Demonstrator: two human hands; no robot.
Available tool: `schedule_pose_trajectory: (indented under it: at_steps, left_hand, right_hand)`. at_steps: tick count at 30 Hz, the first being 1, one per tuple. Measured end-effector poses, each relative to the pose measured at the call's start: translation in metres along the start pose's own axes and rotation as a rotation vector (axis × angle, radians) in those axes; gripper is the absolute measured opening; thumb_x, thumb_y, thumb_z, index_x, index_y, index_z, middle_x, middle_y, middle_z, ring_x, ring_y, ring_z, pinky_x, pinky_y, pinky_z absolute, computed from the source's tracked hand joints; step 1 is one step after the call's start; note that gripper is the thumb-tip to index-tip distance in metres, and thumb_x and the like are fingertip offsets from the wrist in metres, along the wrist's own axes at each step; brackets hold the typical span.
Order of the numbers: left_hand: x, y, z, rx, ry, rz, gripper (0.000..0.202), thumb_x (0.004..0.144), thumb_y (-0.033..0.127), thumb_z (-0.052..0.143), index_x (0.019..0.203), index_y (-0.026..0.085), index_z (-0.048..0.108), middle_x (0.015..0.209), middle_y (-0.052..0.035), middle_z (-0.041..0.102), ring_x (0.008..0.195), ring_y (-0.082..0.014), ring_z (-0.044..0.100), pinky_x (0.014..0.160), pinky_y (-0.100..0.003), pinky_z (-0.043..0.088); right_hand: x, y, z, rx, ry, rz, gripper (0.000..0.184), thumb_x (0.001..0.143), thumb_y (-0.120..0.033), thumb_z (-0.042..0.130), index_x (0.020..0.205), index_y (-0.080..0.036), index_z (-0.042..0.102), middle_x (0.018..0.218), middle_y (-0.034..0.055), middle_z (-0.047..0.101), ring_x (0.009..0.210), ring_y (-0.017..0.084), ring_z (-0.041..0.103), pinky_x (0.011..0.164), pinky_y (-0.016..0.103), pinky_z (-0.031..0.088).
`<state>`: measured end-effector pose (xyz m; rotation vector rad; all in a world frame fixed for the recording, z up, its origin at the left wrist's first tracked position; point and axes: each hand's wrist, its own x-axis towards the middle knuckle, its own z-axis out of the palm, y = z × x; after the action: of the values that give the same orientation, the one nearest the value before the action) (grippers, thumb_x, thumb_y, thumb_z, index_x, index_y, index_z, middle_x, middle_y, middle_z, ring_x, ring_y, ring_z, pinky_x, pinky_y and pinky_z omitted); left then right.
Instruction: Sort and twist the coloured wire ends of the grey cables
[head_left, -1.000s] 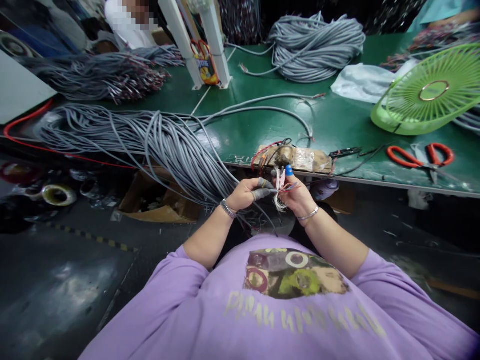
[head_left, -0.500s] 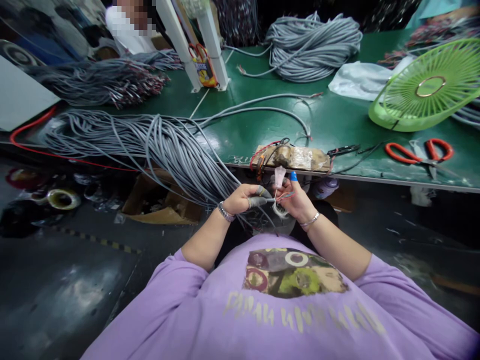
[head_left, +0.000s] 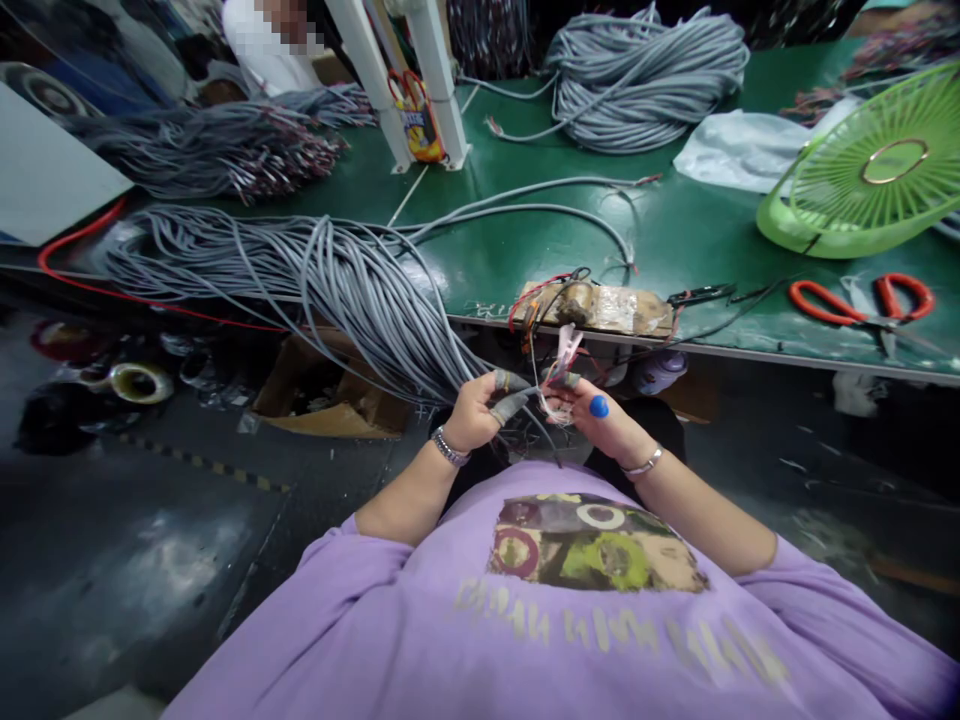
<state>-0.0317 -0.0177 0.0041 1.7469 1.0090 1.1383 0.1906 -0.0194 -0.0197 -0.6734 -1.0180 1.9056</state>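
Observation:
My left hand, with grey covers on thumb and finger, pinches a grey cable near its stripped end. Thin coloured wires fan out from that end toward my right hand. My right hand has a blue cover on one digit, and its fingertips are closed at the wires; which strands they grip is too small to tell. Pale filler strands hang below the wires. Over my left hand, a thick bundle of grey cables droops off the table edge. Just beyond the hands sits a wooden block with a small motor-like cylinder.
On the green table lie red-handled scissors, a green fan and a plastic bag. A coil of grey cable lies behind. A white post rises at the back. Below stands a cardboard box. A person is far left.
My right hand has turned and lowered slightly, its blue-covered digit now pointing at me. The coloured wires have spread upward from the cable end. The whole view has shifted a little.

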Motion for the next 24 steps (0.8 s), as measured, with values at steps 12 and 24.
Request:
schedule_pose_trajectory:
  at_steps: [12, 24]
  left_hand:
    - [0.01, 0.011, -0.008, 0.311, -0.374, 0.014, 0.025, 0.088, 0.038, 0.061, 0.096, 0.014, 0.067, 0.081, -0.0037, 0.069, 0.07, -0.0137, 0.062, 0.068, -0.024, 0.049]
    - [0.05, 0.017, -0.015, -0.04, -0.932, -0.116, 0.031, 0.084, 0.043, 0.067, 0.082, 0.013, 0.073, 0.067, -0.0023, 0.067, 0.059, -0.011, 0.059, 0.058, -0.019, 0.046]
  right_hand:
    - [-0.003, -0.023, 0.024, -1.058, 0.07, -0.376, 0.019, 0.088, -0.039, 0.062, 0.083, -0.022, 0.071, 0.078, 0.0054, 0.069, 0.07, 0.018, 0.06, 0.069, 0.031, 0.047]
    - [-0.013, -0.061, 0.005, -1.297, -0.313, -0.436, 0.021, 0.092, -0.03, 0.054, 0.088, -0.021, 0.073, 0.076, 0.0062, 0.064, 0.068, 0.016, 0.056, 0.063, 0.028, 0.041]
